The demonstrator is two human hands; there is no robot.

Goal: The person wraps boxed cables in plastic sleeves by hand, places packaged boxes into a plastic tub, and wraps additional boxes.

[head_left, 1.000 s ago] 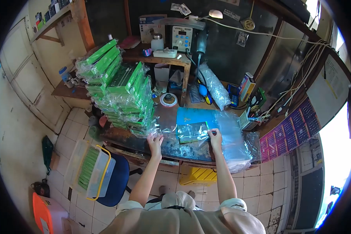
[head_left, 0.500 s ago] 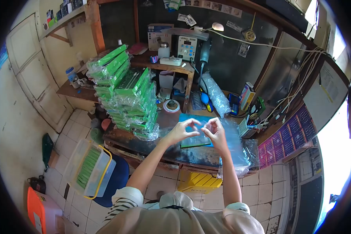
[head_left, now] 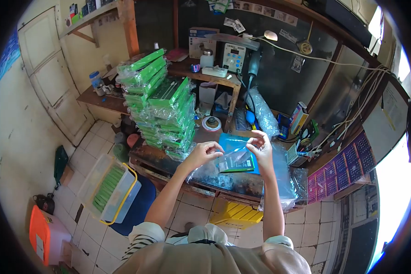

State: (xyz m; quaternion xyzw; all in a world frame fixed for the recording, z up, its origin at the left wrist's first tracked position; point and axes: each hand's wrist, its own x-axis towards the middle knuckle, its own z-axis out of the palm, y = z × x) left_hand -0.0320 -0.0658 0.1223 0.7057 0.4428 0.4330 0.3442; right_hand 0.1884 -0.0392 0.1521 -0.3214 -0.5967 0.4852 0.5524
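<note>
From where I stand, the person's two hands are up over the tabletop (head_left: 157, 154), thumb and fingertips of each drawn close together. The left hand (head_left: 205, 154) and right hand (head_left: 261, 148) have a clear plastic film (head_left: 233, 153) between them — its upper edge runs across from one to the other. A second ago they were lower and wide apart, at either end of the film; then they came up almost together, and now a modest gap has opened between them again.

The thin green box (head_left: 236, 166) lies flat on the tabletop just below the hands, partly over the blue sheet (head_left: 229, 138). More of its printed face shows than half a second ago, when the hands hid much of it. Whether it sits inside the film, I can't tell.

Left of the hands, the tall stack of wrapped green boxes (head_left: 169, 98) stands as it did, leaning a little unevenly. On the right, beside the right forearm, the loose clear sleeves (head_left: 281, 171) lie spread to the tabletop's front edge.
</note>
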